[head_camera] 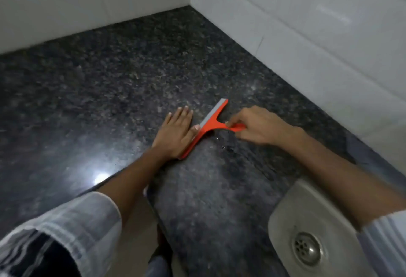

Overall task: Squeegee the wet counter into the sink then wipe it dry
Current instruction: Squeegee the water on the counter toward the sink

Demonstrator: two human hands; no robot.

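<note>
Squeegee [208, 125], orange with grey blade, flat on counter [109, 83]

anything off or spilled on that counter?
Only small water beads on the granite counter, between the orange squeegee and the sink. Expected for a wet counter. No damage; the squeegee lies flat under both hands.

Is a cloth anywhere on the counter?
No: only the orange squeegee and both hands lie on the dark counter; no cloth shows.
</note>
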